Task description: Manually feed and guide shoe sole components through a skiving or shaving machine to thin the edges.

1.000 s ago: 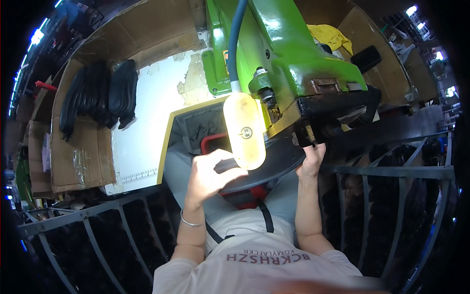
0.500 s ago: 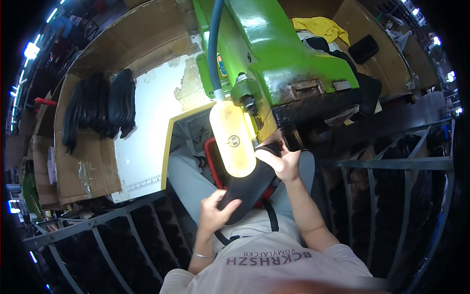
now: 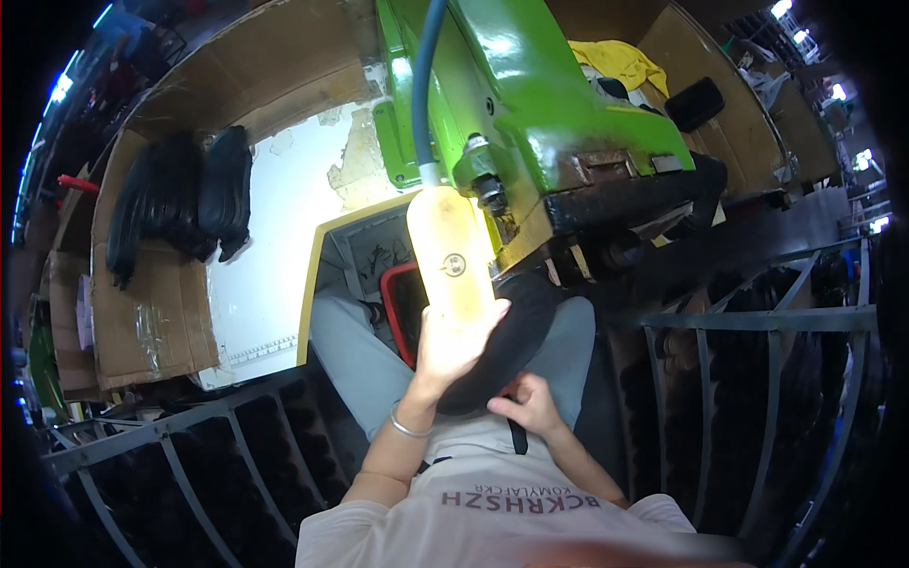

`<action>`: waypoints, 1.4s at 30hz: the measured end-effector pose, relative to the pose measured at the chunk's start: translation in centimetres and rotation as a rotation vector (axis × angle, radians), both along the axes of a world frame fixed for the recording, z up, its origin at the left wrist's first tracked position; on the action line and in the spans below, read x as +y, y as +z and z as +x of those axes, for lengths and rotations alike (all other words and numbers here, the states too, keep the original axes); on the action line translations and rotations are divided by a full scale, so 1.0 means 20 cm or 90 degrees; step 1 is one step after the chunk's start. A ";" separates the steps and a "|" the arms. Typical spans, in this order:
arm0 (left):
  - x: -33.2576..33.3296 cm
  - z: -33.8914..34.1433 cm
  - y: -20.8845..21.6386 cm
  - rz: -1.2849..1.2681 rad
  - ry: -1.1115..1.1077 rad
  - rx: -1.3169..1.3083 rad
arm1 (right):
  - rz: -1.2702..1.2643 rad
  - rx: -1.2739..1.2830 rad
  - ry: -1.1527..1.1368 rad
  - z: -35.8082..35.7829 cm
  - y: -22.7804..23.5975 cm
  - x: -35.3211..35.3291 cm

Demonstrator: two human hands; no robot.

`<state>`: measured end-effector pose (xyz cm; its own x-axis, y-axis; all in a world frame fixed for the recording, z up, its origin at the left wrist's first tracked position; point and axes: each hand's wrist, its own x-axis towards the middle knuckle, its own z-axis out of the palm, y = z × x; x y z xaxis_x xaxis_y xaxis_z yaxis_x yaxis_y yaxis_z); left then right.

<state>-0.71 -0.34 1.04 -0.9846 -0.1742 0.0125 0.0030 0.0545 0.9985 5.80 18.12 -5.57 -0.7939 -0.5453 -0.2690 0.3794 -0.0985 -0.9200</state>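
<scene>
A long, black, smooth piece like a boot shaft (image 3: 516,331) lies slanted over my lap, its far end under the head of a green machine (image 3: 568,114). My left hand (image 3: 454,346) grips its left side. The thumb shows, but the glowing yellow lamp (image 3: 450,246) covers most of its fingers. My right hand (image 3: 532,405) is closed on the near right edge of the piece, thumb on top and fingers partly underneath. I cannot make out where the far end meets the machine.
Several similar black pieces (image 3: 180,204) lie in a cardboard box (image 3: 156,331) beside the white tabletop (image 3: 270,246). Below the yellow-edged cutout sits a red bin (image 3: 390,293). Metal racks (image 3: 776,319) flank me. A yellow cloth (image 3: 620,64) lies at the far right.
My left hand has moved up along the piece to the lamp. My right hand has come down from the machine head to the near edge. The piece has turned, its near end shifting right.
</scene>
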 end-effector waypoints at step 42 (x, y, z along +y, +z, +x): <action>-0.18 0.00 0.00 -0.078 -0.044 0.044 | -0.089 0.093 -0.259 -0.36 0.28 -0.24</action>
